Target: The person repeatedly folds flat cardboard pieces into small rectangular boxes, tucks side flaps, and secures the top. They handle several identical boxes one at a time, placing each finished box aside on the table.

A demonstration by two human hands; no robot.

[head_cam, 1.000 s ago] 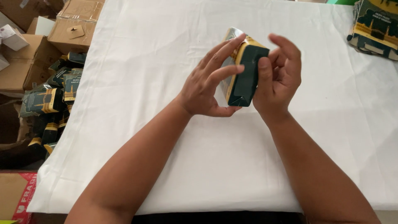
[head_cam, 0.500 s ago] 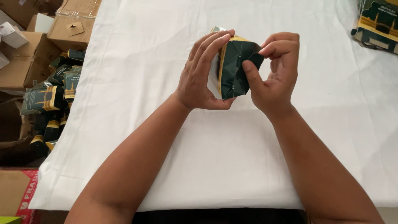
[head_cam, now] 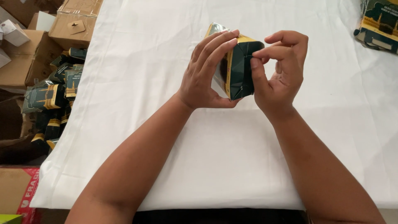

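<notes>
Your two hands hold a small dark green cardboard carton with gold edging [head_cam: 239,68] above the middle of a table draped in a white cloth [head_cam: 166,124], lifted clear of the cloth. Half a second ago the carton's dark end sat squarer to you with your right fingers curled over its top corner; now your right hand [head_cam: 278,70] has slid to the carton's right edge, thumb and forefinger pinching a flap there. Your left hand [head_cam: 207,72] stays wrapped round the left side, four fingers laid over the top and the thumb under the near corner, so both hands are closed on the carton. A second ago the carton stood more upright and narrower between your palms.

The cloth hangs over the table's left edge. Beyond it, at the left, a heap of flat dark green and gold cartons [head_cam: 49,97] lies among brown cardboard boxes [head_cam: 74,23]. At the far right corner of the table rests a stack of dark green printed packs [head_cam: 379,23], well apart from your hands.
</notes>
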